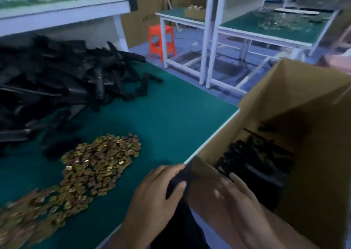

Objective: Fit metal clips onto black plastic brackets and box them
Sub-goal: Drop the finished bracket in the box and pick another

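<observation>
I am reading the left hand (157, 193) as gripping a black bracket (188, 174) at 5 o'clock on the green table (171, 106), against the cardboard box (284, 96). The right hand (241, 201) is showing blurred over the box's near wall, so I cannot tell its grip. More boxed brackets (252, 157) are lying at 3 o'clock, the metal clips (95, 163) at 8 and the loose bracket pile (57, 87) at 10.

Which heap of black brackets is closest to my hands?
The smaller heap inside the cardboard box, right beside your right hand; the larger heap lies loose on the green mat, far left.
</observation>
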`<control>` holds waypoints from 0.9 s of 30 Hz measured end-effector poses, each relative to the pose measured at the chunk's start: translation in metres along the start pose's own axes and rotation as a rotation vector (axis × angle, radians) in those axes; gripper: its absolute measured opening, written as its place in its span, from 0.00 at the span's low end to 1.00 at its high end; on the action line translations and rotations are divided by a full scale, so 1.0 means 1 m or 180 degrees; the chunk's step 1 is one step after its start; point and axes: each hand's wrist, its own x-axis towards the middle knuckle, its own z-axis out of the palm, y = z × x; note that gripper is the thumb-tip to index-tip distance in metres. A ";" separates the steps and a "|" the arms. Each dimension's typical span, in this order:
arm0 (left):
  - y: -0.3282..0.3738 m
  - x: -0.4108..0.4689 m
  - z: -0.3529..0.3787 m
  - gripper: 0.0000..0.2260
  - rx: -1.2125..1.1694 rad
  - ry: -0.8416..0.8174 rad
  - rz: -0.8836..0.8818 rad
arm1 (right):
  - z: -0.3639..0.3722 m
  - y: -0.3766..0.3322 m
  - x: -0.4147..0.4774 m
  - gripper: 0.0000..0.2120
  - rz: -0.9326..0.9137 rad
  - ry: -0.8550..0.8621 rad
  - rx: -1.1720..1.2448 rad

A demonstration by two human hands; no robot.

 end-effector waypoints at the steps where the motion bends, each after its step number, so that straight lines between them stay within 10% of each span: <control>1: -0.010 0.000 -0.009 0.14 0.0043 0.0151 -0.0128 | 0.011 0.005 0.000 0.15 0.0029 -0.0187 -0.0219; 11: -0.146 -0.009 -0.146 0.12 0.0875 0.1740 -0.1657 | 0.177 0.060 -0.019 0.08 -0.2133 -0.2300 -0.2643; 18: -0.208 0.021 -0.171 0.26 0.0805 0.1805 -0.2751 | 0.206 0.083 0.001 0.05 -0.2484 -0.2088 -0.3067; 27: -0.179 0.034 -0.176 0.05 0.0731 0.2284 -0.1297 | 0.203 0.083 0.000 0.09 -0.2626 -0.2017 -0.2897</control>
